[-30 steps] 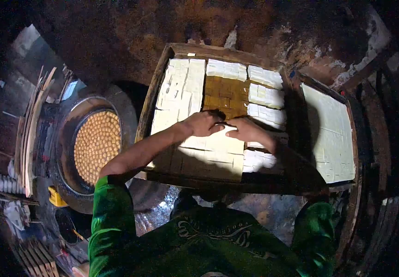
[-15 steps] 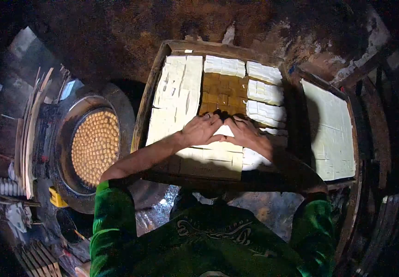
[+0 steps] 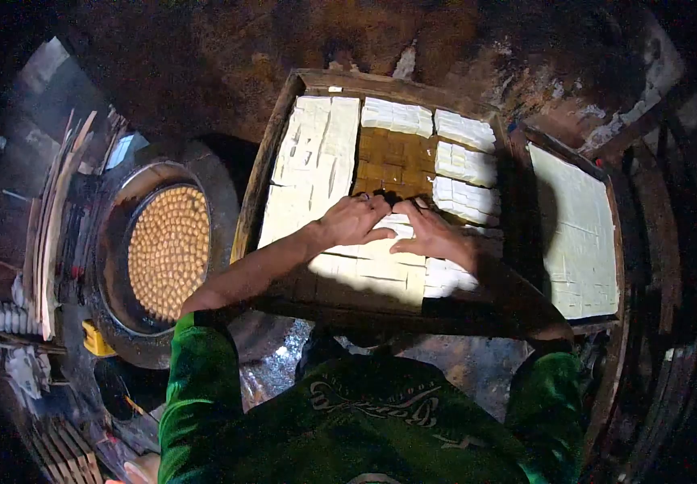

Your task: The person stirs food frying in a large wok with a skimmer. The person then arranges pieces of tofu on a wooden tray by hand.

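Note:
My left hand (image 3: 355,220) and my right hand (image 3: 433,235) are side by side over a row of white cut tofu (image 3: 401,224) in a wooden-framed tray (image 3: 254,194). The fingers of both hands curl over its far edge while the thumbs lie on the near side, so the row sits gripped between them. Under my left forearm and to its left spreads a sheet of pale tofu (image 3: 314,153) scored with cut lines. Shorter tofu blocks (image 3: 465,163) stand in a column on the right. Brown woven matting (image 3: 395,161) shows just beyond my fingertips.
To the left, a large round pan (image 3: 113,278) holds many small golden-brown pieces (image 3: 169,254). A second framed tray with a pale tofu slab (image 3: 582,242) stands at the right. Long wooden sticks (image 3: 56,234) lean at far left, near a yellow object (image 3: 97,339).
My thumbs have drawn apart a little, and more of the white tofu shows between my hands. The whole view has shifted slightly.

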Action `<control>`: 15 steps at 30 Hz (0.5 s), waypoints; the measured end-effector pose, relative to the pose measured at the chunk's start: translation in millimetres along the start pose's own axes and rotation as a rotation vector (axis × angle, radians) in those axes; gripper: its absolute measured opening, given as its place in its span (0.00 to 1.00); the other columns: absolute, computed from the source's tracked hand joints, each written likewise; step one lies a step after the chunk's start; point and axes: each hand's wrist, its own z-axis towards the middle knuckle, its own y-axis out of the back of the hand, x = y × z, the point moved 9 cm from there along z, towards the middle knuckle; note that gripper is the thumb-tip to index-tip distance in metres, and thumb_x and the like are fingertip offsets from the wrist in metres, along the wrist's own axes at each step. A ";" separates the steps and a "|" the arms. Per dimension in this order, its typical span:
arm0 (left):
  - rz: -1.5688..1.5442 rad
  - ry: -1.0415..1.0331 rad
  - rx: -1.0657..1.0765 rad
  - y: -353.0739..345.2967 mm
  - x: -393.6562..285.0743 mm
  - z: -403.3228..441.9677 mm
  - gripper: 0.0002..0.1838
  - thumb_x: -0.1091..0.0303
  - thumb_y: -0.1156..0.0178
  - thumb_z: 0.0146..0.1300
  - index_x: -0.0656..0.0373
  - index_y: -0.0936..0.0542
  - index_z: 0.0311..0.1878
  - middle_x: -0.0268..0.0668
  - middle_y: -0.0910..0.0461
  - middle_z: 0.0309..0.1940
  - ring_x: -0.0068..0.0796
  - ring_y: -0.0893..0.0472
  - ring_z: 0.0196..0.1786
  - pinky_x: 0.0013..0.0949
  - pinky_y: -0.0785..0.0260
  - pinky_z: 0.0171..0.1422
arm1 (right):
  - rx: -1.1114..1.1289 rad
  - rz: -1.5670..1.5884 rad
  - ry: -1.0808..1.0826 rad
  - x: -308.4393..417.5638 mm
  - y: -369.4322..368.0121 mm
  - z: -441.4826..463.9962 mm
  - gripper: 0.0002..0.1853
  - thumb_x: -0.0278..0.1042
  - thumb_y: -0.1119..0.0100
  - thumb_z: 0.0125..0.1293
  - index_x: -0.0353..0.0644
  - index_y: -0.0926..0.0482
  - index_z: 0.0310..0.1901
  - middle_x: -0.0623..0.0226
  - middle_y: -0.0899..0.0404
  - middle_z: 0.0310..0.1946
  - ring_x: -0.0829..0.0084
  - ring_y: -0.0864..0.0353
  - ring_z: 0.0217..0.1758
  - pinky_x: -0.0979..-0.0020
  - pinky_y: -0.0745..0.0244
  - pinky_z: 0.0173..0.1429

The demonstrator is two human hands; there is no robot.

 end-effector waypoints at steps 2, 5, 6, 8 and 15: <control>0.011 0.009 0.064 -2.0 0.0 -0.5 0.29 0.41 0.47 0.65 0.61 0.28 0.52 0.49 0.24 0.42 0.52 0.21 0.45 0.50 0.25 0.45 | 0.242 0.010 -0.013 -5.4 -9.5 -5.9 0.43 0.45 0.28 0.50 0.36 0.40 0.64 0.45 0.33 0.56 0.49 0.34 0.61 0.56 0.37 0.64; -0.018 -0.019 0.063 -4.3 -0.6 1.4 0.29 0.42 0.50 0.67 0.63 0.27 0.49 0.49 0.25 0.43 0.51 0.21 0.44 0.49 0.26 0.45 | 0.418 0.075 0.095 -6.4 -7.6 -10.5 0.47 0.39 0.31 0.52 0.37 0.48 0.69 0.46 0.37 0.60 0.50 0.36 0.64 0.57 0.40 0.68; -0.020 -0.022 0.063 -4.8 -1.3 2.2 0.29 0.42 0.50 0.67 0.63 0.27 0.49 0.49 0.25 0.43 0.51 0.21 0.44 0.49 0.26 0.45 | 0.458 0.047 0.072 -14.5 -13.3 -10.6 0.46 0.33 0.36 0.53 0.38 0.52 0.71 0.47 0.39 0.64 0.50 0.39 0.67 0.57 0.42 0.70; -0.046 -0.027 0.039 -2.3 -1.0 2.5 0.29 0.42 0.50 0.67 0.64 0.27 0.49 0.49 0.25 0.43 0.50 0.21 0.45 0.48 0.25 0.46 | 0.425 0.060 0.114 -21.3 -12.9 -8.9 0.45 0.31 0.38 0.54 0.37 0.51 0.71 0.48 0.40 0.64 0.50 0.39 0.67 0.57 0.42 0.70; -0.184 0.060 0.172 -0.6 4.1 5.1 0.35 0.38 0.49 0.65 0.64 0.29 0.59 0.51 0.25 0.51 0.52 0.23 0.54 0.49 0.28 0.56 | 0.285 0.153 0.150 -3.6 -1.1 -10.1 0.44 0.28 0.42 0.55 0.41 0.52 0.73 0.50 0.41 0.66 0.52 0.39 0.68 0.58 0.43 0.71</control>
